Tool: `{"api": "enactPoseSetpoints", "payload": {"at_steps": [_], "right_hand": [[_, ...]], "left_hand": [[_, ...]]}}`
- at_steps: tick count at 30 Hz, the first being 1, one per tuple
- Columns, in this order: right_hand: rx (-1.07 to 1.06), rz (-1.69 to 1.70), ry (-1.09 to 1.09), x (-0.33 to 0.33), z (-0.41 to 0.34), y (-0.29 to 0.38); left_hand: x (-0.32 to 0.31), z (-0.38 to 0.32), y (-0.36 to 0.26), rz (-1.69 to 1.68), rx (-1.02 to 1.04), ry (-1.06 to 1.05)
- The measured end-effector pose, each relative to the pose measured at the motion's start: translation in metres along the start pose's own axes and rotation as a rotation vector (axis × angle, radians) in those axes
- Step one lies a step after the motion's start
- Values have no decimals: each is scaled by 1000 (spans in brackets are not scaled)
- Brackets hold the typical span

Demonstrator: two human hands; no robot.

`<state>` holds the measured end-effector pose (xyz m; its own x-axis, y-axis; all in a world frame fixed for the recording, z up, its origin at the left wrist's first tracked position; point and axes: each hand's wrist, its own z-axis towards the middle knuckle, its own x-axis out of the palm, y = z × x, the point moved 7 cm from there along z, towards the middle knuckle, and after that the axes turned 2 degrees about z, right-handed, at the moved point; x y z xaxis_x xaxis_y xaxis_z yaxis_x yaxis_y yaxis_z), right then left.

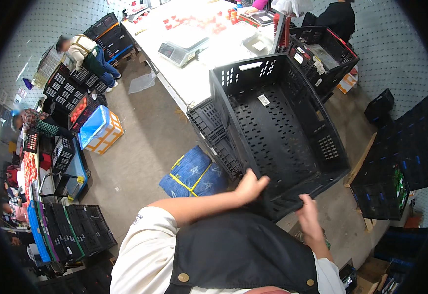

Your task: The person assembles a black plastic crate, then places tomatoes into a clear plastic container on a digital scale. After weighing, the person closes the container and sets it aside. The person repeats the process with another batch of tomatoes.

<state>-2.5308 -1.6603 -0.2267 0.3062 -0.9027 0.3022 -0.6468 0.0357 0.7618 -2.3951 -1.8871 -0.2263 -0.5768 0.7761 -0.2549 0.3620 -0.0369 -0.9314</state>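
Both my hands hold a large black plastic crate point(273, 128) that holds nothing but a small white label on its perforated floor. My left hand point(252, 186) grips the rim at the near left corner. Farther right along the near edge, my right hand point(308, 213) has its fingers over the rim. The crate is tilted and overlaps the view of the white worktable's corner. Beside and partly beneath it in view are folded black crates point(208, 121). A blue bundle point(193, 172) with star shapes, tied with yellow strap, lies on the floor to the left.
A digital scale point(182, 47) and tomatoes point(195, 22) are on the white worktable point(151, 44). Another black crate point(324, 55) stands beyond mine. Stacked crates point(390, 161) flank the right; a lined carton point(105, 130), a blue cart point(78, 165) and co-workers are at left.
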Motion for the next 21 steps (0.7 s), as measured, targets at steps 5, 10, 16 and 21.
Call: {"api": "enactPoseSetpoints", "payload": {"at_steps": [5,10,16,21], "right_hand": [[-125,-317,-285,-141,13,76],[-189,-352,-369,-224,24,101],[-128,-374,-310,-248,40,95],[-73,-387,-331,-251,48,95]], "left_hand": [[5,-36,-86,370,343,465],[-195,22,-109,144,449,-651],[-186,123,-85,457,44,34],[-149,167,-61,832,40,283]]}}
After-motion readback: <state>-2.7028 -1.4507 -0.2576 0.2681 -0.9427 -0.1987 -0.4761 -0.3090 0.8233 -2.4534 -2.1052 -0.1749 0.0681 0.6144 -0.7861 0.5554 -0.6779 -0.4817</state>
